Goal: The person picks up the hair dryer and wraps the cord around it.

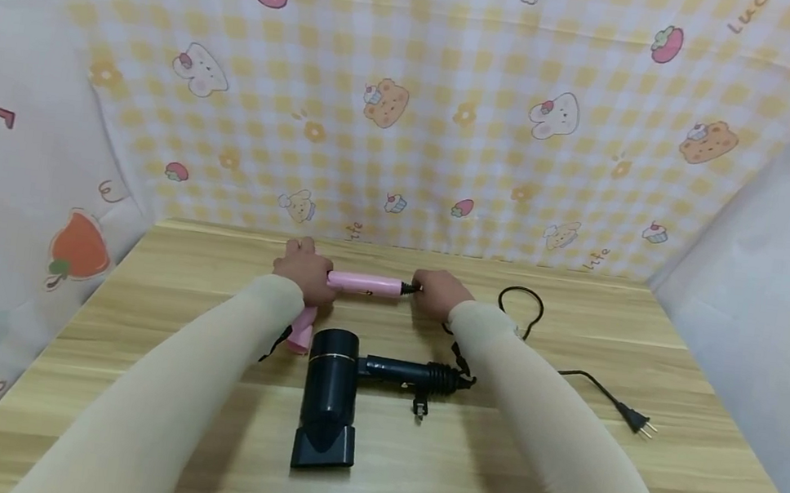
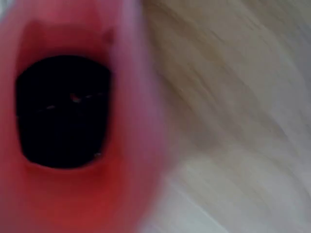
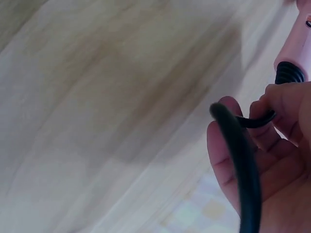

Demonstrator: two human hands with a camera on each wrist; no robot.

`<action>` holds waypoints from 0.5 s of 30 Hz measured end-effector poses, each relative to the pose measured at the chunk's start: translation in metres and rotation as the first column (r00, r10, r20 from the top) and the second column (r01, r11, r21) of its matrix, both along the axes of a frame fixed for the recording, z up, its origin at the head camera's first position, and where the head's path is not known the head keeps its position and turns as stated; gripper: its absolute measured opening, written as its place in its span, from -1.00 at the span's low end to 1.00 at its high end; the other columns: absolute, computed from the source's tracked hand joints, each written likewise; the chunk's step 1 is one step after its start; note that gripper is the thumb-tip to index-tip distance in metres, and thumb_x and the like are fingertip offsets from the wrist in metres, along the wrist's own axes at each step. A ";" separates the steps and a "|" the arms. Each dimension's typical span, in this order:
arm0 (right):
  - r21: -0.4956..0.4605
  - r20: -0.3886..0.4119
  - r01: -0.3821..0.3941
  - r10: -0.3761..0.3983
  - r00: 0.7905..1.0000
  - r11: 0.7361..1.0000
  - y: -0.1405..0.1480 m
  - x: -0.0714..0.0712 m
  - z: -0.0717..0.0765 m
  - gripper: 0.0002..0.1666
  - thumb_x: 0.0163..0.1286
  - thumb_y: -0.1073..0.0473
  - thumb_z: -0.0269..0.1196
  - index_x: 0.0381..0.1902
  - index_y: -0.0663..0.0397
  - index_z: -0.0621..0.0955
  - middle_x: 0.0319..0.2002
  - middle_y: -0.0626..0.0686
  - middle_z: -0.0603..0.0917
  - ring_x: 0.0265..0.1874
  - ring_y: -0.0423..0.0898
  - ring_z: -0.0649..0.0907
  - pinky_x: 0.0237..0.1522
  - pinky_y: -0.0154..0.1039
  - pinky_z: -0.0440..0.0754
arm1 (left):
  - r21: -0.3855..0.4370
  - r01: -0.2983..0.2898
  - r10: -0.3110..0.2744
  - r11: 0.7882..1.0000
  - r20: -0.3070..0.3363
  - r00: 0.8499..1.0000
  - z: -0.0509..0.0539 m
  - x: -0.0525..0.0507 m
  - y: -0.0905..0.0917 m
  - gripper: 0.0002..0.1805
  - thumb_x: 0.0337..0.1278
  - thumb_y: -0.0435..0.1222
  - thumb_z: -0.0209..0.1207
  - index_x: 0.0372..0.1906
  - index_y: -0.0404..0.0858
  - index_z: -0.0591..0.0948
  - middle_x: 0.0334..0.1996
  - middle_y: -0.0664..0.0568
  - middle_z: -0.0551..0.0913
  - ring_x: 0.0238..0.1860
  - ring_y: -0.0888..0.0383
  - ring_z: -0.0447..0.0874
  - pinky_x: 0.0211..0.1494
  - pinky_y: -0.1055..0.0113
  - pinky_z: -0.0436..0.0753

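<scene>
Near the back of the table lies a pink hair dryer (image 1: 364, 284), its handle pointing right. My left hand (image 1: 306, 273) grips it around the head and hides much of that part. The dryer's pink nozzle (image 2: 138, 107) looms close in the left wrist view, dark inside. At the handle's end, my right hand (image 1: 439, 293) pinches the black cord (image 3: 246, 177) just past its ribbed sleeve. The other fingers curve loosely around the cord in the right wrist view. Nearer the front, a black hair dryer (image 1: 329, 391) lies with its flat nozzle toward me.
A two-pin plug (image 1: 633, 418) lies on the wooden table (image 1: 631, 489) at the right. A loop of black cord (image 1: 542, 304) rests behind my right forearm. The black dryer's handle points right, partly beside that forearm. A checked cloth (image 1: 420, 159) hangs behind the table.
</scene>
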State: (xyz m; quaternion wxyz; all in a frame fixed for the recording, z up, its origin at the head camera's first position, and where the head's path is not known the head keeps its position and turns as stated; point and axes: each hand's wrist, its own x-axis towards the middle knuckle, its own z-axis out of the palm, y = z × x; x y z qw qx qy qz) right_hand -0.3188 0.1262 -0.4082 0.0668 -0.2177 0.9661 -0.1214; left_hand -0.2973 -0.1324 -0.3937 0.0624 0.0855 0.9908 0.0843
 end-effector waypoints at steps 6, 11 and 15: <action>-0.060 -0.025 -0.002 0.001 1.000 0.998 -0.004 0.009 0.015 -0.86 0.46 0.23 0.20 -0.11 0.13 0.66 -0.19 0.06 0.72 -0.30 -0.06 0.64 -0.24 -0.13 0.58 | 0.028 -0.033 0.031 0.999 0.055 0.998 0.006 0.002 -0.004 -0.59 0.16 0.00 0.27 -0.03 -0.20 0.69 -0.05 -0.29 0.26 0.01 -0.28 0.18 -0.31 0.03 0.52; -0.084 -0.070 0.019 -0.024 0.997 0.996 -0.004 0.016 0.032 -0.89 0.47 0.20 0.21 -0.21 0.10 0.65 -0.31 0.02 0.69 -0.38 -0.07 0.58 -0.29 -0.16 0.53 | 0.083 -0.044 0.047 0.996 -0.029 0.998 0.007 0.004 -0.010 -0.59 0.08 -0.14 0.30 0.05 -0.18 0.67 0.06 -0.27 0.26 0.06 -0.29 0.20 -0.23 -0.07 0.55; -0.149 -0.108 0.006 -0.023 0.994 0.989 0.001 0.021 0.048 -0.86 0.49 0.20 0.18 -0.25 0.13 0.64 -0.41 0.02 0.63 -0.46 -0.05 0.50 -0.34 -0.16 0.47 | 0.146 -0.035 0.061 0.989 -0.174 0.983 0.014 0.008 -0.011 -0.61 -0.04 -0.26 0.32 0.00 -0.19 0.67 0.25 -0.25 0.28 0.23 -0.37 0.15 -0.14 -0.25 0.55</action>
